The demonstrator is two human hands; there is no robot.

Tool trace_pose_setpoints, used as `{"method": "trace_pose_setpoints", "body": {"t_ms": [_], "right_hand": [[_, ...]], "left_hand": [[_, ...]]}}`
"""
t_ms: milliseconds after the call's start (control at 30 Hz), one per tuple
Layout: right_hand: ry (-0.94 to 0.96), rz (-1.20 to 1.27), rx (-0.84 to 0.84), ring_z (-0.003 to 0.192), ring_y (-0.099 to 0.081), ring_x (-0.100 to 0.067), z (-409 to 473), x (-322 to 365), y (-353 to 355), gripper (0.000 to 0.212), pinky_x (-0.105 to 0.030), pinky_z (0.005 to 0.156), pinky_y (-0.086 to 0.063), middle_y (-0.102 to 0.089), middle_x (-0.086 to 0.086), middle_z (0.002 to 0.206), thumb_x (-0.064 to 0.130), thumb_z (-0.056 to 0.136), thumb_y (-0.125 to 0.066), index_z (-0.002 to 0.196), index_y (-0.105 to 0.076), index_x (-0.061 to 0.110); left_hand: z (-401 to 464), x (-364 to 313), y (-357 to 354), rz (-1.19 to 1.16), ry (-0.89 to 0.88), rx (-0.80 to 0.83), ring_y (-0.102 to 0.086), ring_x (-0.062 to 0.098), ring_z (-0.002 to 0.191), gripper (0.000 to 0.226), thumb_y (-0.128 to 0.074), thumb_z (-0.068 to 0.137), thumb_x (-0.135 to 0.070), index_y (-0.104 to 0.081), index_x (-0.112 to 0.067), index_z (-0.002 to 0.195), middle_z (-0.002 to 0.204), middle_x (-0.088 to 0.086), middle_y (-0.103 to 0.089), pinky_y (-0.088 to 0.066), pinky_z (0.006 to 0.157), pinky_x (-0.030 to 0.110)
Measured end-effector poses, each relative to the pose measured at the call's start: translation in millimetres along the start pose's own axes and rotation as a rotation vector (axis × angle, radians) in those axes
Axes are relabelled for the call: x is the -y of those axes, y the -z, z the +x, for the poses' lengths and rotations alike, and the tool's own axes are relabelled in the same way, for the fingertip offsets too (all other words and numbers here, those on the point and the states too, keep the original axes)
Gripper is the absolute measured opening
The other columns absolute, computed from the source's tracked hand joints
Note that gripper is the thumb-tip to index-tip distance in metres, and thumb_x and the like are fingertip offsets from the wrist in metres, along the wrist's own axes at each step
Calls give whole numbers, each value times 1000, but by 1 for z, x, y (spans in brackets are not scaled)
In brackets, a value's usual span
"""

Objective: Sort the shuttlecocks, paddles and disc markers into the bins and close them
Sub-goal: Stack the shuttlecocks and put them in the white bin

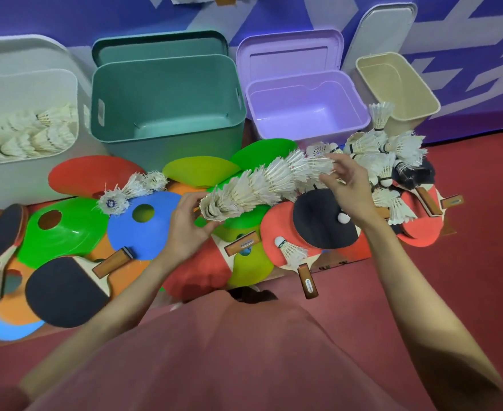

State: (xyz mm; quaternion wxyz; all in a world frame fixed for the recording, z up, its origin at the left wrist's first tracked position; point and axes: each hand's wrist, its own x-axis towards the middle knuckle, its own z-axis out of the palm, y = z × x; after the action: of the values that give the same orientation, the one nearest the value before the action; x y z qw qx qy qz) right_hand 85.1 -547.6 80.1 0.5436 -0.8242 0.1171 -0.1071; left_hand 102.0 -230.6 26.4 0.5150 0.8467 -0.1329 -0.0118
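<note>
At nine to ten o'clock stands the white bin (28, 120), open, with shuttlecocks (33, 134) heaped inside. Next to its right is the teal bin (167, 102), its lid (158, 47) propped upright behind; then the lilac bin (306, 105), and at two o'clock the beige bin (398, 87), tilted — each with its lid behind it.

On the floor before the bins lies a mixed pile: a black-faced paddle (63, 292) at eight o'clock, handle toward two o'clock; a green disc marker (63, 229) and a blue disc marker (146, 223) just right of it.

Your left hand (185, 226) grips the lower end of a nested stack of shuttlecocks (262, 185), fingers curled round it. The stack's long axis runs from seven o'clock up toward one o'clock — slightly bowed — with the cork end low at your left hand and the open feather skirts toward the upper right.

Your right hand (345, 188) pinches the stack's upper end, fingertips closed on the feathers.

Beyond it, at two to three o'clock, loose shuttlecocks (392, 152) lie over red and black paddles (419, 223).
</note>
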Motion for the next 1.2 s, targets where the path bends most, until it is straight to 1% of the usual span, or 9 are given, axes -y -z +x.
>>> {"method": "trace_pose_setpoints", "body": {"t_ms": [167,367,500,633,767,867,967,1100,1200], "right_hand": [[78,52,170,80,-61,8,12,39,-36,36,-11,75,-46,-68,26,84,-16,84,-55,98,-61,16],[115,131,212,77,-59,12,31,90,-119,26,-11,75,-46,-67,30,76,-13,85,-57,97,-63,9],[182,126,256,66,-51,10,53,124,-174,31,-9,66,-44,-62,26,65,-7,84,-60,78,-59,24],[246,115,305,76,-51,-7,76,156,-233,9,-20,67,-43,-67,-13,76,0,82,-63,85,-68,7],[279,97,365,60,-49,8,96,189,-298,19,-9,60,-37,-61,24,61,-6,82,-62,84,-67,12],[255,101,370,62,-50,11,109,207,-349,19,-8,62,-38,-65,18,64,-10,81,-61,86,-67,8],[239,56,404,67,-46,-4,120,212,-400,9,-23,63,-37,-59,-10,67,-8,81,-61,77,-66,-2],[150,-101,419,56,-38,0,128,201,-452,3,-23,63,-37,-52,-2,65,-2,80,-65,77,-66,-3],[83,-202,478,57,-41,-3,129,195,-467,15,-17,59,-35,-45,11,58,-5,81,-63,72,-62,8]], "left_hand": [[8,-5,66,286,-98,-75,-57,24,95,43,-82,68,-5,-64,-4,108,102,9,-60,-49,81,36],[26,1,159,490,-58,-100,-54,26,97,48,-80,67,-5,-64,-8,112,103,14,-60,-37,78,27],[35,14,215,536,6,-138,-54,30,100,55,-81,68,-11,-61,-10,119,107,14,-59,-39,79,32],[49,25,278,625,45,-176,-53,31,94,43,-79,69,-8,-62,-2,107,102,15,-55,-38,76,34],[74,46,343,680,96,-212,-55,37,104,59,-82,69,-11,-58,-4,123,113,19,-56,-43,85,40],[94,70,386,650,156,-237,-56,34,104,60,-82,70,-12,-53,-7,122,113,15,-59,-42,84,41],[112,100,417,638,233,-192,-58,33,91,54,-84,69,-17,-50,-12,111,102,10,-63,-47,76,44],[129,139,435,717,326,-21,-57,34,94,55,-83,69,-14,-51,-9,113,106,13,-64,-43,72,39],[136,164,435,748,349,127,-55,34,99,56,-79,73,-7,-49,-5,120,104,13,-61,-41,76,38]]}}
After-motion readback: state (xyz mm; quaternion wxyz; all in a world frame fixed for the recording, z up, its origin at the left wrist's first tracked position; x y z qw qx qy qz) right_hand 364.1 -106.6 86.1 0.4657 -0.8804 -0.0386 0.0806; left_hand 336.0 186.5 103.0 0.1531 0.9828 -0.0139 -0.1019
